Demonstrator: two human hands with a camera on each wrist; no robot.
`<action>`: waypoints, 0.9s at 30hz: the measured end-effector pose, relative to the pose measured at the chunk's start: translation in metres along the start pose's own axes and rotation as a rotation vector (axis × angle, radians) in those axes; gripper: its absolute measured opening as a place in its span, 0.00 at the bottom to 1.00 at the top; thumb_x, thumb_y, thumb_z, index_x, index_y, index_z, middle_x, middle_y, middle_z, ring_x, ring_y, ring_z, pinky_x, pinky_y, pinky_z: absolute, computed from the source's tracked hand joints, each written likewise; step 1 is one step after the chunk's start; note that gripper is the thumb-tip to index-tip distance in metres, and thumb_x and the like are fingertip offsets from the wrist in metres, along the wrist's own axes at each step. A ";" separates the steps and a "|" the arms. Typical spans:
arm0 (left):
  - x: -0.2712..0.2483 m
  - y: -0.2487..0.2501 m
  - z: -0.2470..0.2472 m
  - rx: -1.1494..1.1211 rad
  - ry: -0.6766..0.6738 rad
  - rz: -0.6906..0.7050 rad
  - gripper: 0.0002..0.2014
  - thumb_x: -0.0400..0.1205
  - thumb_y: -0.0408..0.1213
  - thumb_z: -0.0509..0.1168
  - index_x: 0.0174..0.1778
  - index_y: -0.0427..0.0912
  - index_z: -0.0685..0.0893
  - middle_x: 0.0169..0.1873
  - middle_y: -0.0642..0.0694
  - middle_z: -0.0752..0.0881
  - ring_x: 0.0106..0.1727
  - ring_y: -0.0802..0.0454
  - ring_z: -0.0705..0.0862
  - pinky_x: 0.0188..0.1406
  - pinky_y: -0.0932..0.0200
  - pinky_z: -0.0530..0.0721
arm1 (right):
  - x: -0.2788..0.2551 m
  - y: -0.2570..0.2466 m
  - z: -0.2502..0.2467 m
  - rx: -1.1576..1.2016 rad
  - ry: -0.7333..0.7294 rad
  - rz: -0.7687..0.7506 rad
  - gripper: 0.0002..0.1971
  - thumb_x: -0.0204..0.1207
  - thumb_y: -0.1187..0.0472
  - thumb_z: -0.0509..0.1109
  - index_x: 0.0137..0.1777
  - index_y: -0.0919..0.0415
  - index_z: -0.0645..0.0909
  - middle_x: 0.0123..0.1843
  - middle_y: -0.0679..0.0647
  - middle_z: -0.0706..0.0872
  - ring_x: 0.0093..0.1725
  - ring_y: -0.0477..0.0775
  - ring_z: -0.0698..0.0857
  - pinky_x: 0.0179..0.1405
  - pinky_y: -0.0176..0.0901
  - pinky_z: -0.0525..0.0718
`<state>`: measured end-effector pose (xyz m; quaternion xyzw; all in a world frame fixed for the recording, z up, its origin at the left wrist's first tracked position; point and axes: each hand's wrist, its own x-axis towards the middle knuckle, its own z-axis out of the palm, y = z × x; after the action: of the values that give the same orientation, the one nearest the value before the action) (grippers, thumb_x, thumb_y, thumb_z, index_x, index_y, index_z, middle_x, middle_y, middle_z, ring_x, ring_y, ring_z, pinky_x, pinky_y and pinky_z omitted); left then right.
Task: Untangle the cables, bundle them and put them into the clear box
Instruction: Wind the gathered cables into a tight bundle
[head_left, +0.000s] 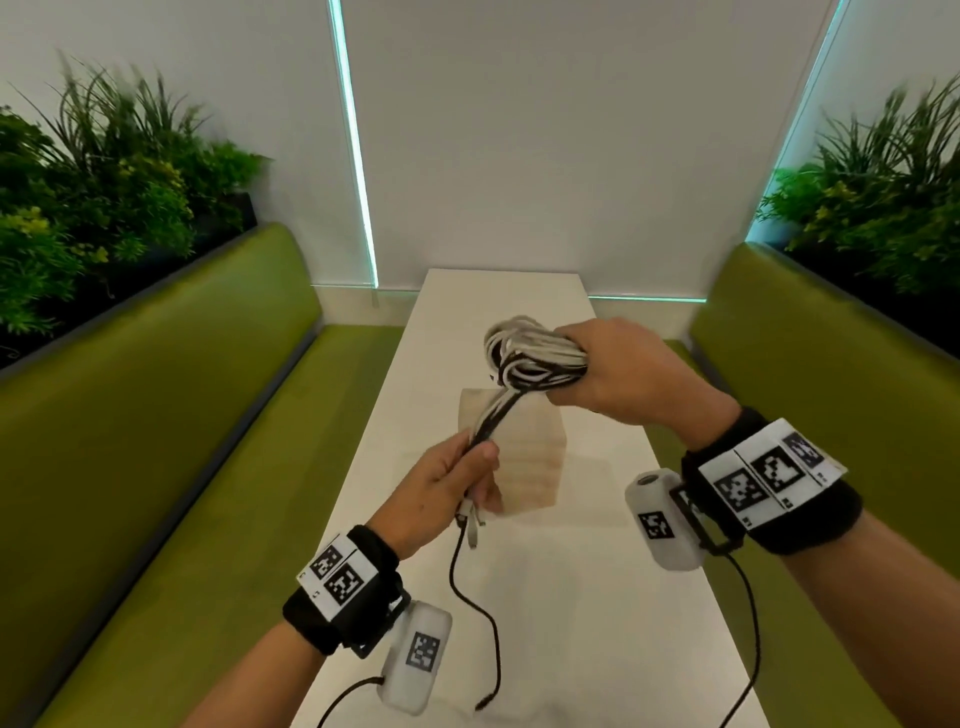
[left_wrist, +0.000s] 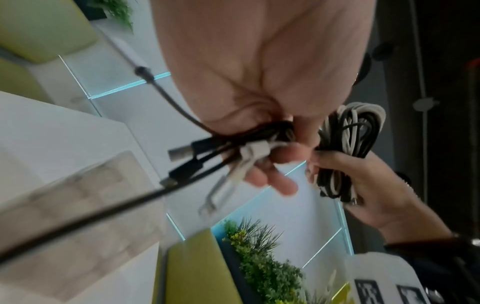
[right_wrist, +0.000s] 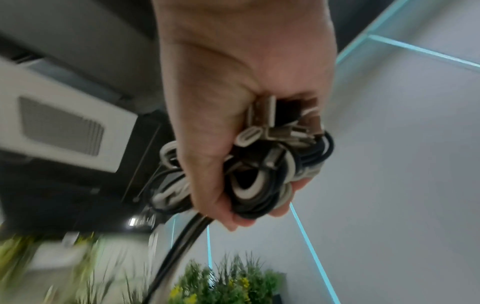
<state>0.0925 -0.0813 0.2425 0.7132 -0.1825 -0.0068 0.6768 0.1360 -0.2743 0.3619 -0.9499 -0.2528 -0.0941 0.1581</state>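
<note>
A coil of black and white cables is gripped in my right hand above the table. From the coil a run of strands slants down to my left hand, which grips the loose cable ends. Plugs stick out past my left fingers. One black cable end hangs below the left hand down to the table. The clear box stands on the white table, under and behind my hands.
Green benches run along both sides of the narrow table. Planters with green plants sit behind the bench backs. A white wall closes the far end.
</note>
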 end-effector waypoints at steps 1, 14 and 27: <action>0.003 0.002 0.001 -0.023 0.073 0.030 0.12 0.88 0.39 0.55 0.39 0.40 0.73 0.24 0.50 0.74 0.29 0.48 0.81 0.34 0.59 0.80 | 0.000 0.001 0.004 0.109 0.017 0.051 0.07 0.66 0.54 0.74 0.38 0.54 0.80 0.27 0.49 0.82 0.29 0.53 0.81 0.30 0.43 0.79; 0.028 0.010 0.022 -0.515 0.501 -0.105 0.16 0.89 0.41 0.51 0.62 0.41 0.82 0.54 0.43 0.89 0.56 0.51 0.87 0.47 0.60 0.86 | -0.014 -0.022 0.096 0.797 -0.103 0.187 0.17 0.65 0.49 0.81 0.53 0.52 0.86 0.44 0.48 0.91 0.44 0.41 0.89 0.49 0.37 0.86; 0.022 0.016 0.006 -0.314 0.350 -0.127 0.45 0.60 0.42 0.84 0.73 0.50 0.72 0.59 0.46 0.86 0.58 0.54 0.86 0.47 0.65 0.85 | -0.014 -0.030 0.098 0.899 -0.167 0.257 0.14 0.65 0.66 0.76 0.51 0.55 0.85 0.48 0.62 0.90 0.50 0.63 0.89 0.55 0.63 0.86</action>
<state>0.1073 -0.0934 0.2622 0.5996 -0.0140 0.0463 0.7988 0.1184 -0.2221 0.2748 -0.8153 -0.1606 0.1218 0.5429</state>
